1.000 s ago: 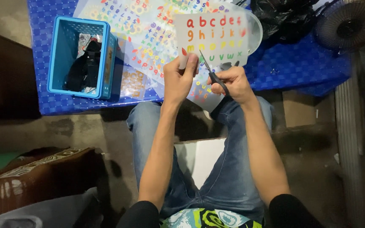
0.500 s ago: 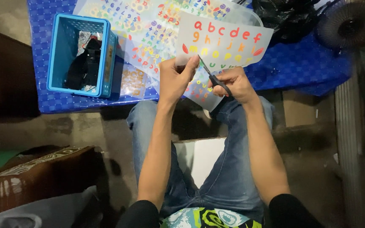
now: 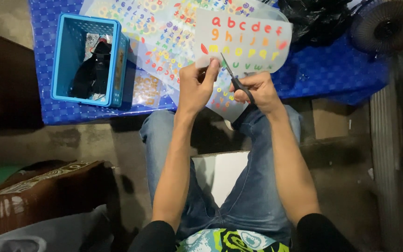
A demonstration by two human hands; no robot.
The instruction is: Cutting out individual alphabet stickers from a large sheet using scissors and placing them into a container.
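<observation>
We are pinching the sheet (image 3: 243, 44) by its near edge with our left hand (image 3: 197, 86), lifting it off the table (image 3: 332, 70) so the blades can bite in. Our right hand (image 3: 255, 88) is gripping the scissors (image 3: 233, 77), tips pointing far-left into the sheet. More sheets (image 3: 159, 32) are lying underneath; a basket (image 3: 66, 56) is sitting far left, a bag (image 3: 318, 18) far right, neither hindering us.

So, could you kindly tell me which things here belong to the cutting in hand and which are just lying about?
In use:
- left hand holding the translucent sheet of coloured letter stickers
- right hand with the black-handled scissors

Lying about:
- blue plastic basket
- more sticker sheets on the blue checked tablecloth
- black fan
- black plastic bag
</observation>
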